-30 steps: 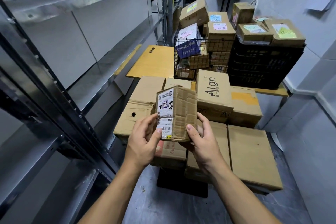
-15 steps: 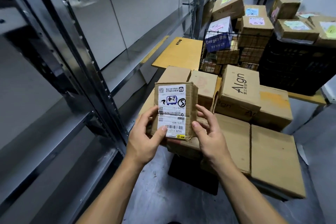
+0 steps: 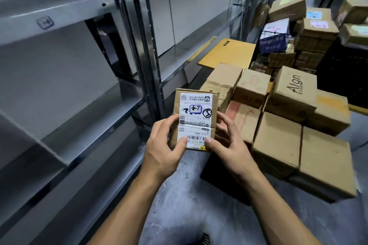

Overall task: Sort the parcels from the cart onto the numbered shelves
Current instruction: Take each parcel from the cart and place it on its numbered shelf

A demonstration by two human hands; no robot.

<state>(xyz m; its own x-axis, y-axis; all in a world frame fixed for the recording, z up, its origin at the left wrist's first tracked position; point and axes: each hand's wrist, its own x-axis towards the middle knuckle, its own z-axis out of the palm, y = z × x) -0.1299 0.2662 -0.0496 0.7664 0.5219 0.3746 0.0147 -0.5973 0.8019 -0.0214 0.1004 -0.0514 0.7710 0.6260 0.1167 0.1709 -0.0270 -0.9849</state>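
**A:** Where's the small brown cardboard parcel (image 3: 196,119)?

**B:** Just right of the grey metal shelving rack (image 3: 139,45). My left hand (image 3: 165,145) and right hand (image 3: 229,143) each pinch a lower side, thumbs on its white label.

**A:** The print looks upside down. Turn it, read the handwritten number, then pick the shelf.

**B:** One parcel held. I count seven plain brown cardboard boxes (image 3: 276,141) piled further right of the rack.

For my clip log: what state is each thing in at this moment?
small parcel, held up, label facing the camera, upside down.
left hand, holds the parcel's left edge.
right hand, holds its right edge.
Algn box, closed, on top of the cart stack.
wire basket, piled above its rim.
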